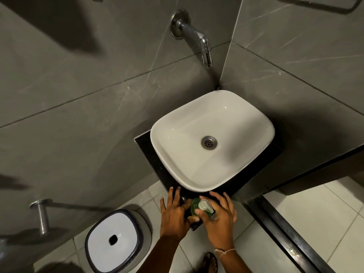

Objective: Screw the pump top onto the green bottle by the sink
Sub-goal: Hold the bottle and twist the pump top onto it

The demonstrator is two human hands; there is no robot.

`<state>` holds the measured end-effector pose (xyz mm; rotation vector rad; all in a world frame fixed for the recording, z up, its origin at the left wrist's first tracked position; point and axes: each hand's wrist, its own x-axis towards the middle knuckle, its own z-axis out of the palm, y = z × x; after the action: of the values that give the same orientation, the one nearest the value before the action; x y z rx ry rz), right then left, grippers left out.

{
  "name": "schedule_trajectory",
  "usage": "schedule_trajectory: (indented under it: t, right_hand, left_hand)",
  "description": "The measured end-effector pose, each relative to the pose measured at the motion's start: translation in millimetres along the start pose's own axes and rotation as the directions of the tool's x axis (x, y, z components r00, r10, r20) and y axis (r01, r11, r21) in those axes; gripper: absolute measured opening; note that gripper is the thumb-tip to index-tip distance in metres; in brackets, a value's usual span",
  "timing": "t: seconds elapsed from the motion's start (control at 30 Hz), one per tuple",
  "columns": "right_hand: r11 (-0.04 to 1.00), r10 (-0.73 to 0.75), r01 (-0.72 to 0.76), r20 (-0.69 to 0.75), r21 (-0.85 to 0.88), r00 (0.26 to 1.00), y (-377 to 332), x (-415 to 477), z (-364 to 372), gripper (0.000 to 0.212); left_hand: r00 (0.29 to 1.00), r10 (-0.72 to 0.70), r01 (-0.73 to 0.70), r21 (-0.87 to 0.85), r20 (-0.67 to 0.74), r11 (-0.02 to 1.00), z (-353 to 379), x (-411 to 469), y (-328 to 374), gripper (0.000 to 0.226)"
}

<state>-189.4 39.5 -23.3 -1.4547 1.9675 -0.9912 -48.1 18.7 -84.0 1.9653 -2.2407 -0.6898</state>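
**Both hands on the green bottle at the sink's near corner**

Green bottle (pixel 194 207) stands upright on the black counter (pixel 145 146), just in front of the white sink (pixel 197 186), at the counter's near corner. Seen from above, so mostly its shoulder shows, w/ the white pump top (pixel 203 205) sitting on the neck, nozzle pointing right and toward the person.

Left hand (pixel 174 213) is on the bottle's left side: thumb against the body, the other 4 fingers spread flat on the counter edge toward the sink. Steadying more than a full wrap.

Right hand (pixel 218 219) comes in from the bottle's right; thumb and index pinch around the pump top, remaining fingers fanned loose beyond it. A thin string band (pixel 224 251) is on that wrist.

Chrome tap (pixel 197 36) juts from the grey tiled wall behind the sink, spout above the basin's far side. Left of the sink, on the floor, a bin w/ white lid (pixel 112 239). Below the bottle, a foot in a dark sandal (pixel 209 263) on pale floor tiles.
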Motion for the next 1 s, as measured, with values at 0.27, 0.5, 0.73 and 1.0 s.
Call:
schedule_trajectory:
  t: [0.27,0.5,0.73,1.0]
  right_hand:
    - [0.991,0.095,-0.098,-0.037,-0.091,0.995,-8,0,7,0.045]
    - [0.989,0.058,-0.061,-0.025,-0.131,0.998,-4,1,2,0.034]
    - [0.983,0.112,-0.119,-0.061,-0.141,0.992,-5,-3,3,0.041]
    - [0.986,0.118,-0.105,0.099,-0.131,0.988,-16,-1,-20,0.046]
  left_hand:
    - [1.0,-0.002,0.002,0.004,0.011,1.0,-1,0,1,0.057]
    - [1.0,-0.012,0.012,0.012,0.015,1.0,-4,-2,3,0.058]
    - [1.0,0.013,-0.013,0.016,0.0,1.0,0,-1,1,0.053]
    - [1.0,0.021,-0.021,0.029,0.014,0.999,-2,0,1,0.06]
